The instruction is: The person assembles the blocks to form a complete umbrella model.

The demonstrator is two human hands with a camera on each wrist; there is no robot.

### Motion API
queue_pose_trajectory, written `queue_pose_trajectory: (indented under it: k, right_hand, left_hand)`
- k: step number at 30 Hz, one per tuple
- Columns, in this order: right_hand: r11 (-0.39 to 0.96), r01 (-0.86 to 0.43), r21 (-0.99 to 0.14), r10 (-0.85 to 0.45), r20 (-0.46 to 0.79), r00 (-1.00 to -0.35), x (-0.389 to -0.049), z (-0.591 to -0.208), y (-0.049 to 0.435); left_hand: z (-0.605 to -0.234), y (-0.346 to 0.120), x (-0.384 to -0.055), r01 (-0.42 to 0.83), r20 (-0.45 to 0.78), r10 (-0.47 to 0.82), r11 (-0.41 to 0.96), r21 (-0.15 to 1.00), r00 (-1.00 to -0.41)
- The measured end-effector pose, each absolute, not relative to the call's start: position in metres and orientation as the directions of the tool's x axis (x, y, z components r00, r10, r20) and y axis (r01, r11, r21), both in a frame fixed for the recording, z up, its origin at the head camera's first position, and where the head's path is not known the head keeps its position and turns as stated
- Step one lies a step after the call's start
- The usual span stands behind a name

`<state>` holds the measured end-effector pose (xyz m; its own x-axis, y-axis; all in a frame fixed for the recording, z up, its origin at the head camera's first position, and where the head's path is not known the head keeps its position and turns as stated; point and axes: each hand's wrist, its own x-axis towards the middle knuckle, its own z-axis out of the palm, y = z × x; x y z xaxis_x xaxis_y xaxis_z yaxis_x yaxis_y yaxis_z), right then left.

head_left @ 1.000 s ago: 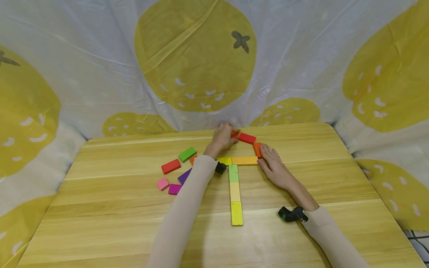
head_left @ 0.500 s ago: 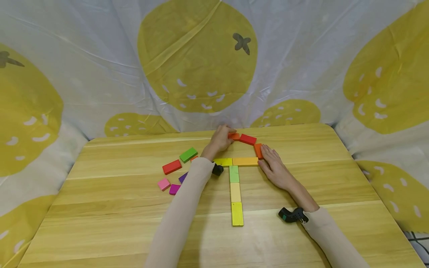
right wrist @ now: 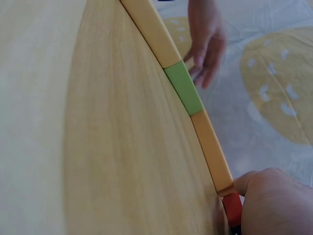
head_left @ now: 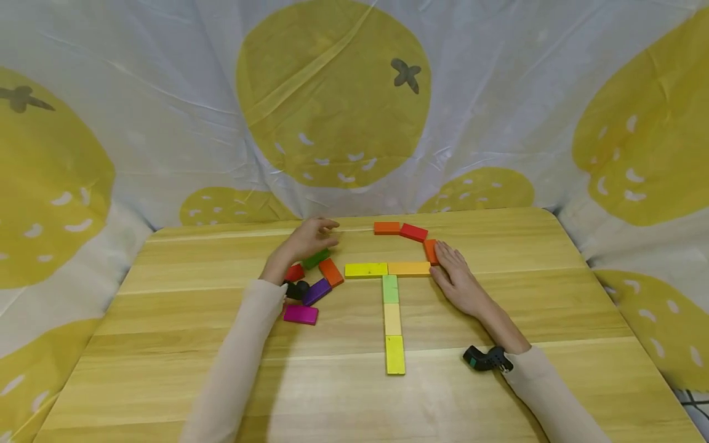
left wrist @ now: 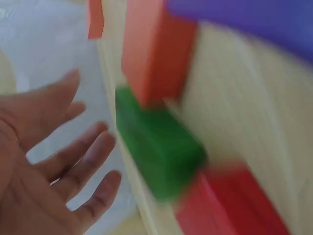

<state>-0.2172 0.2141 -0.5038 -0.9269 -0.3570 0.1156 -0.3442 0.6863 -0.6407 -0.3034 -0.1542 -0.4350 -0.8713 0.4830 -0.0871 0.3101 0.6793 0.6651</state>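
My left hand (head_left: 307,240) hovers over a loose green block (head_left: 318,257), fingers spread and holding nothing; the left wrist view shows that block (left wrist: 159,144) apart from the fingertips. Close by lie an orange block (head_left: 331,272), a purple one (head_left: 317,292), a magenta one (head_left: 301,314) and a red one (head_left: 295,272), partly covered by the wrist. On the right, my right hand (head_left: 461,282) rests with straight fingers against an orange block (head_left: 429,251). From it a curve continues through a red block (head_left: 413,232) to an orange block (head_left: 386,228).
A yellow block (head_left: 365,271) and a light orange block (head_left: 408,269) form a row. Below it runs a column of light green (head_left: 390,288), beige (head_left: 392,319) and yellow (head_left: 395,355) blocks. A fruit-print cloth (head_left: 338,92) hangs behind the wooden table (head_left: 498,394).
My left hand has let go of the orange block at the curve's far end and moved left to the loose blocks. The pink block is now out of sight. My right hand stays put.
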Motion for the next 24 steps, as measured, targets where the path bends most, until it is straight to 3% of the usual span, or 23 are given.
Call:
queue_pose_trajectory:
  k: [13,24]
  right_hand:
    - [0.682,-0.35,-0.642,-0.361,0.121,-0.925,-0.217,-0.504,0.216]
    - [0.68,-0.354,-0.642,-0.358,0.131,-0.925,-0.217,-0.504,0.215]
  left_hand:
    - [-0.439,-0.196,-0.278,0.319,-0.175,0.556,0.675,0.666,-0.813]
    - [-0.437,-0.197,-0.271,0.345,-0.17,0.54,0.717,0.605,-0.824]
